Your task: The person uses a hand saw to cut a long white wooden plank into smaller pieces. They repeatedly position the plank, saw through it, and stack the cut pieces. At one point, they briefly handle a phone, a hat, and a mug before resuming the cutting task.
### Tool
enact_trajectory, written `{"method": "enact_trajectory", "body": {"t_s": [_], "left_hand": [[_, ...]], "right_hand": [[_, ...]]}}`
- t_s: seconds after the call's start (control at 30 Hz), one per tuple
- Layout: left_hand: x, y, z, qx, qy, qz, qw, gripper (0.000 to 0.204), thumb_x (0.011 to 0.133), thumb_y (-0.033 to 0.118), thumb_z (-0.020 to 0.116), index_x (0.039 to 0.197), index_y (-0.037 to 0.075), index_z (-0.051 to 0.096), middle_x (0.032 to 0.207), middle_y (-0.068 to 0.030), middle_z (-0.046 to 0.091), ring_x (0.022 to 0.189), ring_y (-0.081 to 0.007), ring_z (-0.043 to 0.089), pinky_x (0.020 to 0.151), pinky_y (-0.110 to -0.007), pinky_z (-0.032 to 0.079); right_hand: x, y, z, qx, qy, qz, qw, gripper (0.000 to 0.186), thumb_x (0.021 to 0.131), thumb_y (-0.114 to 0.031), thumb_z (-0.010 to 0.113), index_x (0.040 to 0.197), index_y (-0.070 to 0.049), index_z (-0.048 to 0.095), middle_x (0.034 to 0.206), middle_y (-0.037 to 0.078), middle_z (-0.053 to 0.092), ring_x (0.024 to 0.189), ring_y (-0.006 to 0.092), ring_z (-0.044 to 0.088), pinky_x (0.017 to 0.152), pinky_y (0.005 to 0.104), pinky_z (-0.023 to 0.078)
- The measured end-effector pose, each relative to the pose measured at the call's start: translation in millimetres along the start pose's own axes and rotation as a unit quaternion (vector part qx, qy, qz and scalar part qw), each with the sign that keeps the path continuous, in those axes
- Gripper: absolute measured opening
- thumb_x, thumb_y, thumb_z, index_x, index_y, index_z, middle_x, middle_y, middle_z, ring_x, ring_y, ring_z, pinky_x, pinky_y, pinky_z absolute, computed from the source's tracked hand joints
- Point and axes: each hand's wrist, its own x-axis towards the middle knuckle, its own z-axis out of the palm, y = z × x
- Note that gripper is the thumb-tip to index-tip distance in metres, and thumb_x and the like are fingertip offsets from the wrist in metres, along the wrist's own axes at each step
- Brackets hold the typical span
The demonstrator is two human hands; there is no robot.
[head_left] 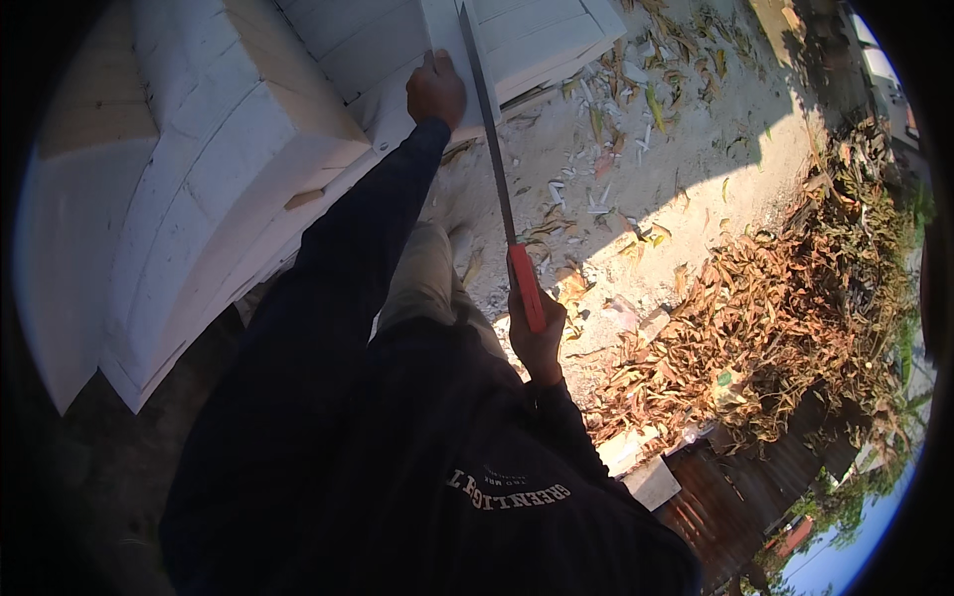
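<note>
My right hand is closed round the red handle of a handsaw. Its long, narrow blade reaches away from me, and the far end lies against a white strip or board. Just left of the blade, my left hand is closed, with its fingers bent over the white board and pressing on it or gripping its edge. The blade and the left hand appear apart, with a small gap between them. How deep the blade sits in the board cannot be made out.
Large white curved panels stand stacked on the left. A white slatted panel lies at the top. White offcuts and leaves litter the sandy ground. A heap of dry leaves spreads at right, above a rusty corrugated sheet.
</note>
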Motion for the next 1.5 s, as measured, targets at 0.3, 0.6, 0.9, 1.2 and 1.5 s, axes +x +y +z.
{"method": "enact_trajectory", "body": {"t_s": [0.3, 0.6, 0.9, 1.2, 1.5], "left_hand": [[1, 6, 2, -0.002, 0.017, -0.011, 1.0, 0.051, 0.107, 0.04, 0.044, 0.116, 0.0, 0.074, 0.097, -0.0298, 0.072, 0.097, -0.0499, 0.068, 0.087, -0.055, 0.052], [-5, 6, 6, -0.023, 0.03, -0.018, 0.999, 0.054, 0.106, 0.043, 0.045, 0.114, -0.002, 0.075, 0.096, -0.0318, 0.072, 0.095, -0.0502, 0.069, 0.087, -0.055, 0.052], [-4, 10, 6, -0.017, 0.045, -0.006, 0.999, 0.055, 0.106, 0.042, 0.046, 0.119, -0.004, 0.073, 0.092, -0.0325, 0.07, 0.092, -0.0511, 0.068, 0.086, -0.055, 0.052], [-3, 13, -2, -0.009, 0.011, -0.004, 1.0, 0.054, 0.107, 0.041, 0.045, 0.122, -0.004, 0.07, 0.092, -0.0326, 0.069, 0.093, -0.0503, 0.067, 0.084, -0.056, 0.052], [0, 3, 0, -0.003, 0.002, -0.017, 1.0, 0.052, 0.106, 0.042, 0.046, 0.128, 0.0, 0.068, 0.095, -0.0276, 0.069, 0.094, -0.0472, 0.067, 0.083, -0.055, 0.053]], "right_hand": [[43, 0, 15, 0.031, 0.01, -0.023, 0.999, 0.013, 0.099, -0.008, 0.066, 0.098, 0.005, 0.065, 0.066, 0.005, 0.056, 0.063, 0.0073, 0.046, 0.055, 0.0308, 0.04], [91, -7, 10, -0.018, -0.07, -0.009, 0.997, 0.035, 0.097, -0.007, 0.061, 0.129, 0.006, 0.066, 0.072, 0.018, 0.064, 0.063, 0.0217, 0.065, 0.06, 0.0367, 0.049], [67, -1, 7, -0.002, -0.029, -0.03, 0.999, 0.022, 0.098, -0.009, 0.064, 0.08, 0.003, 0.06, 0.059, 0.013, 0.054, 0.053, 0.0184, 0.054, 0.053, 0.0373, 0.04], [56, -21, 3, -0.036, -0.044, -0.028, 0.998, 0.033, 0.096, -0.007, 0.06, 0.125, 0.007, 0.066, 0.07, 0.022, 0.06, 0.059, 0.0242, 0.062, 0.058, 0.0393, 0.048], [43, 14, 18, 0.009, 0.015, -0.083, 0.996, 0.014, 0.095, -0.008, 0.062, 0.093, 0.006, 0.065, 0.069, 0.018, 0.06, 0.057, 0.0213, 0.054, 0.056, 0.0384, 0.045]]}}
